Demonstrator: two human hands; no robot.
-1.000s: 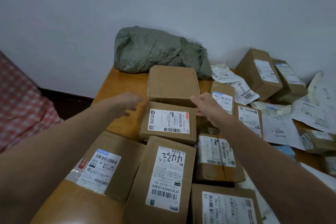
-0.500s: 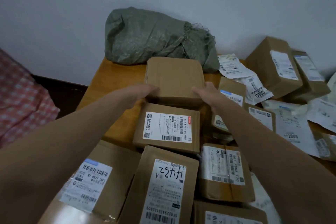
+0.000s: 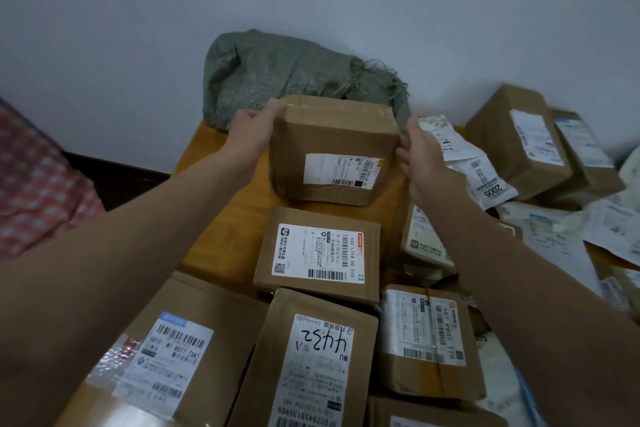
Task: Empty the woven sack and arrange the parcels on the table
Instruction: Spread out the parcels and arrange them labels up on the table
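The left hand [image 3: 254, 130] presses flat against the left side of a brown box [image 3: 332, 149], its fingertips hooked over the top left corner. The right hand [image 3: 420, 152] presses against the right side with the fingers spread. So the grip is closed on the box from both sides, a squeeze between two palms and not a hold from below.

The box is at the far middle of the tabletop [image 3: 221, 218], tipped up so that its labelled face looks toward the camera. Whether its lower edge touches the wood or hangs just above it, I cannot tell. Its long axis seems to run left to right, and the top edge leans toward the far wall. The label [image 3: 341, 168] sits low and to the right on this face, with the print turned sideways.

The danger I see is a slip. The hold depends only on side pressure, so a heavy box could slide down and fall on the flat parcel [image 3: 317, 255] just near of it. Just behind the box lies the woven sack [image 3: 277, 76], bunched and frayed at the mouth; pushing the box farther could press into it. The right forearm passes over the parcels at the right, and a careless sweep could knock the loose white mailers [image 3: 485, 177] there.
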